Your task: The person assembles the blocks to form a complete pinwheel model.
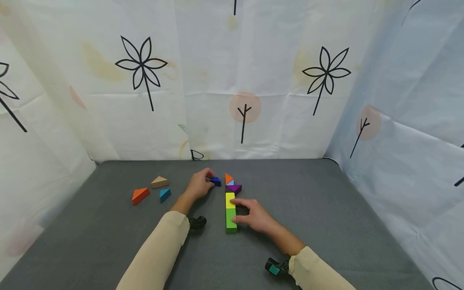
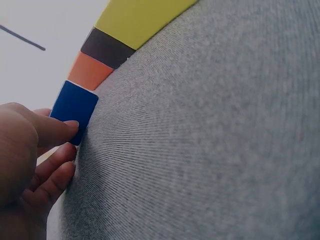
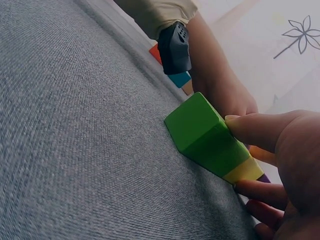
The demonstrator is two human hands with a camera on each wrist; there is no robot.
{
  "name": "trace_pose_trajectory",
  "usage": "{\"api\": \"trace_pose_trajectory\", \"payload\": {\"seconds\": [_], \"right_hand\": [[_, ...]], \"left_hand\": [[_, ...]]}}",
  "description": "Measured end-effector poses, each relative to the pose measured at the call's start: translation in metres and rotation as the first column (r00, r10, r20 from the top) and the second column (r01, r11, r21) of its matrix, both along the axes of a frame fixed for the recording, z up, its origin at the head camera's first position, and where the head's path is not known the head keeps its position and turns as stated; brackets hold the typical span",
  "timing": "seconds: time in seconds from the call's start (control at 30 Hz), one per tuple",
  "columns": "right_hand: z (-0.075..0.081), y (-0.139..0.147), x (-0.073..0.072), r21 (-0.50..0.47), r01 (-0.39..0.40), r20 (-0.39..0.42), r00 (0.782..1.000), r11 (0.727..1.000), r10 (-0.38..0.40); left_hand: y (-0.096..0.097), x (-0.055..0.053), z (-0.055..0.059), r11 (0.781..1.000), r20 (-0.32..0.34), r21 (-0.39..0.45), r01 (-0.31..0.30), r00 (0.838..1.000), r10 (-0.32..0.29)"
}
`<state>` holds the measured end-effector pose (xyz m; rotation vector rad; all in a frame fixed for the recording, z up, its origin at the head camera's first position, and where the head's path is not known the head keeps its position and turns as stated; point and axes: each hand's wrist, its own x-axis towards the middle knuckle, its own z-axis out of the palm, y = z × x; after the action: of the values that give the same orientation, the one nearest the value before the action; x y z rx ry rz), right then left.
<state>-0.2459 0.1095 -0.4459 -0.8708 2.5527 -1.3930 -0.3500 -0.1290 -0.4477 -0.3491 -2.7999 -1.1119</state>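
My left hand (image 1: 199,183) pinches a dark blue triangular block (image 1: 216,181) between thumb and fingers. In the left wrist view, this blue block (image 2: 75,109) appears just before an orange block (image 2: 91,71). To its right runs a row: an orange triangle (image 1: 228,179), a small light blue triangle (image 1: 230,183), a purple triangle (image 1: 235,188), a yellow block (image 1: 230,200) and a green block (image 1: 230,220). My right hand (image 1: 256,215) touches the row from the right, thumb at the green block and index finger at the yellow one. The right wrist view shows the green block (image 3: 202,132) up close.
On the left of the grey tabletop (image 1: 308,209) lie a red-orange triangle (image 1: 140,195), a natural wood triangle (image 1: 159,182) and a teal triangle (image 1: 164,195). White printed sheets (image 1: 217,60) hang behind and at both sides.
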Motion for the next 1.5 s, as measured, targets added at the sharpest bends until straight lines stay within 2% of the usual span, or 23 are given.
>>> {"api": "trace_pose_trajectory", "payload": {"seconds": [0.17,0.4,0.53,0.73,0.97,1.2,1.5], "right_hand": [[0.0,0.0,0.0,0.003,0.007,0.016,1.0,1.0,-0.007],[0.001,0.001,0.001,0.03,0.019,0.031,0.999,0.999,-0.02],[0.001,0.001,0.001,0.031,0.02,0.024,0.999,0.999,-0.021],[0.0,0.001,0.0,0.019,0.023,0.037,0.999,1.0,-0.024],[-0.001,0.001,0.0,0.022,0.009,0.015,1.0,1.0,-0.009],[0.001,0.0,0.001,0.032,0.021,0.043,0.999,0.999,-0.022],[0.001,0.0,0.001,0.02,0.015,0.024,1.0,1.0,-0.016]], "left_hand": [[0.001,0.0,-0.004,0.998,-0.032,0.047,-0.034,0.999,0.035],[0.006,0.002,-0.011,0.986,-0.002,0.112,-0.122,0.992,0.123],[0.008,0.002,-0.013,0.981,0.01,0.13,-0.147,0.989,0.147],[0.011,0.004,-0.013,0.98,0.011,0.139,-0.142,0.99,0.142],[0.014,0.008,-0.011,0.983,-0.009,0.132,-0.128,0.991,0.13],[0.014,0.007,-0.015,0.985,-0.045,0.122,-0.12,0.991,0.126],[0.014,0.008,-0.016,0.987,-0.049,0.13,-0.097,0.993,0.104]]}}
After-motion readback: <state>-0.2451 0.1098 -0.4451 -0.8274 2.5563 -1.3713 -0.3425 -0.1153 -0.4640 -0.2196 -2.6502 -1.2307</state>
